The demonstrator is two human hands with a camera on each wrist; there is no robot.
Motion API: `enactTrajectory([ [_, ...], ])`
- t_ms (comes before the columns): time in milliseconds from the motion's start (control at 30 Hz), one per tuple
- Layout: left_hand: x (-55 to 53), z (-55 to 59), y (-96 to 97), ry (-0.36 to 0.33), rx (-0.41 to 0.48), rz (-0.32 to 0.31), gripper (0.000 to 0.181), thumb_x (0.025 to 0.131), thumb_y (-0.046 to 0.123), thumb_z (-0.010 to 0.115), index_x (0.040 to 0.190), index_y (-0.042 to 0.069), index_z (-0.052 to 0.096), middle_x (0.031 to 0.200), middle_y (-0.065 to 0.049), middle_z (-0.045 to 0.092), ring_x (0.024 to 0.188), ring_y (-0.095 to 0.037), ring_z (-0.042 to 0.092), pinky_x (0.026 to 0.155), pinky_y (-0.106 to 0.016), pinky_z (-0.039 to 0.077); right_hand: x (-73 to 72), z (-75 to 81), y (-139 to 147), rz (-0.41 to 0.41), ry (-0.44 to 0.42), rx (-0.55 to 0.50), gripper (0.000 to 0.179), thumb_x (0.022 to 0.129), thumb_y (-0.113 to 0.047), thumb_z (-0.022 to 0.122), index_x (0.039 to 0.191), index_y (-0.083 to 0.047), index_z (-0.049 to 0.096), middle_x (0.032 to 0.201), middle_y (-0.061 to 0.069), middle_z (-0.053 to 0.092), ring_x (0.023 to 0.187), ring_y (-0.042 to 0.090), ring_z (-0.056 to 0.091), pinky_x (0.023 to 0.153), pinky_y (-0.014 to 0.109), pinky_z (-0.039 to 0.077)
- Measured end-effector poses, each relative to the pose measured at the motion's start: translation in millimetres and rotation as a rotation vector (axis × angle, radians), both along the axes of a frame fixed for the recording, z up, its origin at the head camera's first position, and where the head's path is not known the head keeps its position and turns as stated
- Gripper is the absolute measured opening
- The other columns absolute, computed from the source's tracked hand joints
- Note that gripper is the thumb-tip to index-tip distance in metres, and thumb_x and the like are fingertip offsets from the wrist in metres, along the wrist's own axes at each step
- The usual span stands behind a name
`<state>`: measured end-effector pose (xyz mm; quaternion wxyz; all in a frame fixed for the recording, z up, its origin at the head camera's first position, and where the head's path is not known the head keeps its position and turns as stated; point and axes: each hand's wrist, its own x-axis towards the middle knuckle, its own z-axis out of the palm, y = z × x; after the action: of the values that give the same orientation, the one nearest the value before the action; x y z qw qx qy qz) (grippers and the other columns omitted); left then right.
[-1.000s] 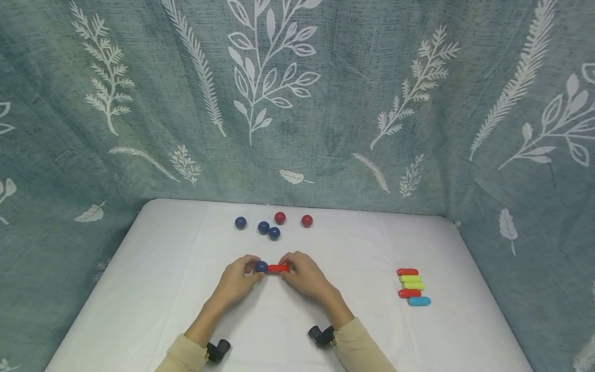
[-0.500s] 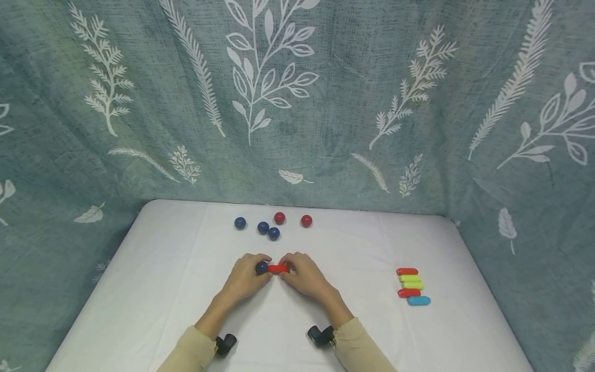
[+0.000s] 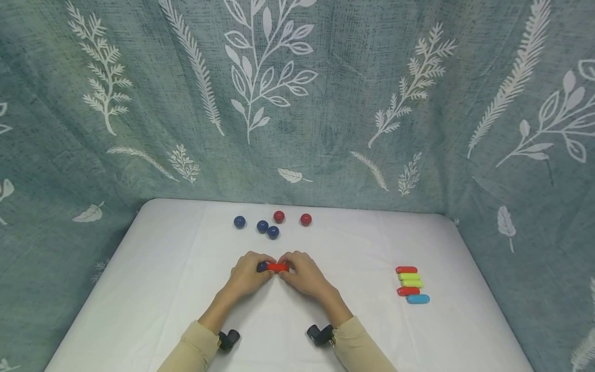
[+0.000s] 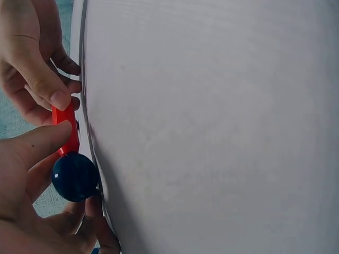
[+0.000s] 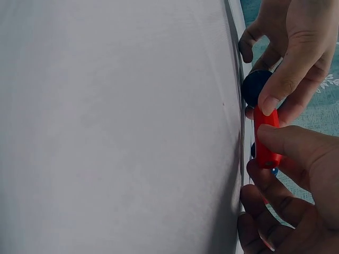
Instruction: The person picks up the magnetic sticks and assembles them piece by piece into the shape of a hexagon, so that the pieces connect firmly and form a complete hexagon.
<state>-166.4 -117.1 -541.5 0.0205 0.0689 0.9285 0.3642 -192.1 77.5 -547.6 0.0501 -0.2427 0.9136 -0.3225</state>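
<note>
Over the middle of the table, a short red stick [image 3: 277,267] with rounded edges lies crosswise between both hands. A glossy blue ball [image 4: 74,177] sits against its left end. My left hand [image 3: 248,274] pinches the stick close to the ball, thumb on the near side, with the ball tucked inside the bent fingers. At the other end my right hand [image 3: 306,274] pinches the same stick between thumb and fingers. The right wrist view shows the stick's bare end [image 5: 269,161] poking out past the right thumb. Parts of the stick are hidden behind both thumbs.
Beyond the hands lie several blue balls [image 3: 273,232] and two red balls [image 3: 306,220]. On the right side of the white table [image 3: 353,243], red, yellow-green and blue sticks [image 3: 411,283] lie in a stack-like row. A patterned green curtain [image 3: 325,129] hangs behind.
My left hand has slid right, its thumb and fingers passing from around the blue ball to the red stick. The right hand keeps its hold, nearly still.
</note>
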Motion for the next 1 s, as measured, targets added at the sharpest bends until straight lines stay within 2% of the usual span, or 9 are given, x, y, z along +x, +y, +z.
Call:
enactTrajectory([
  [400, 1.7, 2.4, -0.2, -0.003, 0.006, -0.004, 0.018, 0.086, 0.019, 0.078, 0.103, 0.022, 0.077, 0.110, -0.008, 0.067, 0.109, -0.034, 0.061, 0.085, -0.064, 0.045, 3.5, 4.1, 1, 0.006, -0.004, -0.010, 0.020, 0.090, -0.022, 0.074, 0.110, -0.018, 0.072, 0.083, -0.009, 0.056, 0.078, 0.013, 0.049, 0.070, 0.030, 0.042],
  [633, 2.3, 2.8, -0.4, -0.019, 0.007, -0.001, 0.018, 0.086, 0.019, 0.078, 0.103, 0.023, 0.076, 0.110, -0.009, 0.065, 0.108, -0.035, 0.059, 0.084, -0.064, 0.044, 1.2, 5.7, 6, 0.022, -0.038, -0.065, 0.023, 0.090, -0.020, 0.074, 0.112, -0.017, 0.071, 0.086, -0.009, 0.058, 0.079, 0.012, 0.053, 0.071, 0.031, 0.046],
  [733, 3.1, 3.1, -0.5, -0.029, 0.005, 0.004, 0.018, 0.087, 0.019, 0.078, 0.104, 0.023, 0.075, 0.111, -0.010, 0.065, 0.109, -0.036, 0.059, 0.085, -0.065, 0.043, -3.5, 6.3, 12, 0.007, -0.064, -0.091, 0.023, 0.091, -0.022, 0.073, 0.114, -0.018, 0.070, 0.090, -0.009, 0.060, 0.082, 0.010, 0.056, 0.073, 0.031, 0.049],
  [833, 3.9, 3.7, 0.1, -0.041, 0.003, 0.007, 0.019, 0.087, 0.020, 0.077, 0.106, 0.022, 0.075, 0.113, -0.010, 0.064, 0.112, -0.036, 0.058, 0.086, -0.065, 0.043, -11.9, 6.3, 19, -0.027, -0.053, -0.117, 0.021, 0.093, -0.022, 0.072, 0.113, -0.017, 0.069, 0.093, -0.009, 0.062, 0.086, 0.010, 0.058, 0.077, 0.032, 0.050],
  [1000, 3.1, 4.3, 1.2, -0.040, 0.013, -0.003, 0.021, 0.087, 0.019, 0.078, 0.108, 0.020, 0.075, 0.113, -0.006, 0.066, 0.112, -0.032, 0.058, 0.086, -0.062, 0.045, -33.1, 6.8, 29, -0.159, -0.010, -0.201, 0.018, 0.093, -0.020, 0.072, 0.111, -0.014, 0.069, 0.096, -0.003, 0.064, 0.090, 0.015, 0.061, 0.080, 0.036, 0.051],
])
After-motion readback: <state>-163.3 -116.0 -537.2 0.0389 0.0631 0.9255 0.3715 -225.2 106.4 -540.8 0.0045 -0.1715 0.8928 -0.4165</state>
